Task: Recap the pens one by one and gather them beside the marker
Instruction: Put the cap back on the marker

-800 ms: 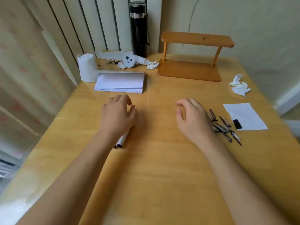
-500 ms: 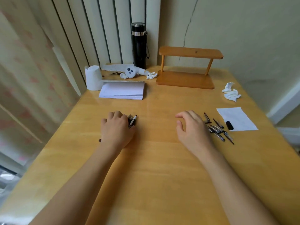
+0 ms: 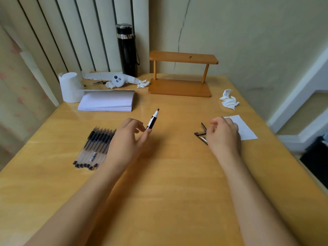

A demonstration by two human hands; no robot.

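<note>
Fingers of the left hand (image 3: 127, 139) pinched the uncapped marker (image 3: 152, 119) tip-up, probably ready for recapping, beside the row of pens (image 3: 96, 144), while the right hand (image 3: 223, 134), curled loosely over scattered caps (image 3: 201, 134), gripped nothing I could make out.

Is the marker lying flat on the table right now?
No, the left hand holds the marker by its lower end, with the uncapped tip pointing up and away above the table.
</note>
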